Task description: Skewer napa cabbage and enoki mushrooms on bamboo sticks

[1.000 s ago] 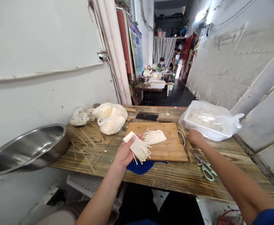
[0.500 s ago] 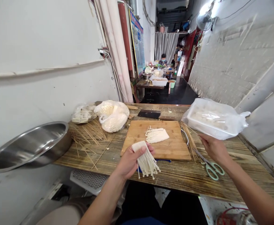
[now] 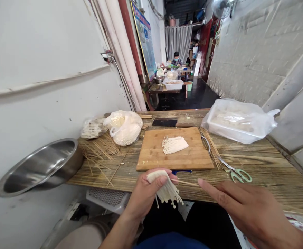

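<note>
My left hand [image 3: 144, 193] is closed round a small bundle of white enoki mushrooms [image 3: 167, 192], held over the near edge of the wooden table [image 3: 257, 162] with the caps hanging down. My right hand [image 3: 244, 211] is just to its right, fingers together and pointing left, pinching a thin bamboo skewer [image 3: 189, 182] whose tip points at the bundle. A second enoki bundle [image 3: 174, 144] lies on the wooden cutting board [image 3: 151, 157] beyond my hands.
A cleaver [image 3: 164, 122] lies behind the board. Green-handled scissors [image 3: 235, 172] and loose skewers [image 3: 213, 150] lie to the right, more skewers [image 3: 99, 148] to the left. Bags of mushrooms [image 3: 124, 128], a bagged white tray [image 3: 239, 121], a steel bowl [image 3: 39, 166]. A person [image 3: 176, 58] sits far back.
My left hand has drawn the enoki bundle off the board towards me, past the table edge. My right hand has left the skewer pile and come near with a skewer.
</note>
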A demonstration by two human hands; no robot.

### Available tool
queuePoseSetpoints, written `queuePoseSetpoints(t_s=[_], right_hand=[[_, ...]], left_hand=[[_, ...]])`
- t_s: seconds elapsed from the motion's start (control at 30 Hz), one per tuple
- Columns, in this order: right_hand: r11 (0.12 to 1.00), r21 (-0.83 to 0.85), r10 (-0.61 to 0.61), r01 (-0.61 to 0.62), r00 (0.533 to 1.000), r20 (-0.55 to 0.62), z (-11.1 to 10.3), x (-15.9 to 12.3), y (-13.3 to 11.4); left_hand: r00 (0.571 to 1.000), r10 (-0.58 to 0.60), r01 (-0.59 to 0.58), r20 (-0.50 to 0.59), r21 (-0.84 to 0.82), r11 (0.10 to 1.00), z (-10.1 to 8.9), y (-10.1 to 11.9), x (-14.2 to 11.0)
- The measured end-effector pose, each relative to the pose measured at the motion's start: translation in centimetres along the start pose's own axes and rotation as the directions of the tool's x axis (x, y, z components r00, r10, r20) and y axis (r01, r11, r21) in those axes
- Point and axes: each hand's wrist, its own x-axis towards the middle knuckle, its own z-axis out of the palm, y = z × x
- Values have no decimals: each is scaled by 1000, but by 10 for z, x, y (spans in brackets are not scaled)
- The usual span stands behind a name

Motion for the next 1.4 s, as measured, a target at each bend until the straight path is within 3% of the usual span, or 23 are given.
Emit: queuePoseSetpoints(t_s=[0.4, 0.57, 0.8, 1.0, 1.23, 1.4], right_hand=[[998, -61, 35, -34, 999, 22, 7, -9, 0], [1000, -6, 22, -22, 999, -39, -1, 1, -2], [999, 42, 15, -14, 999, -32, -6, 6, -4], [999, 29, 25, -24, 999, -34, -2, -1, -4], [997, 68, 31, -33, 999, 31, -2, -25, -8], [962, 263, 20, -74, 979, 205, 1, -57, -28]], left_hand=[[999, -10, 8, 31, 62, 998, 5, 7, 0], [998, 1, -4, 65, 45, 999, 3, 4, 0], [996, -5, -2, 85, 73, 997, 3, 3, 0], [992, 51, -68, 117, 148, 987, -1, 0, -1], [982, 134, -173, 135, 340, 924, 10, 4, -19], [943, 70, -172, 326, 296, 940, 17, -13, -42]])
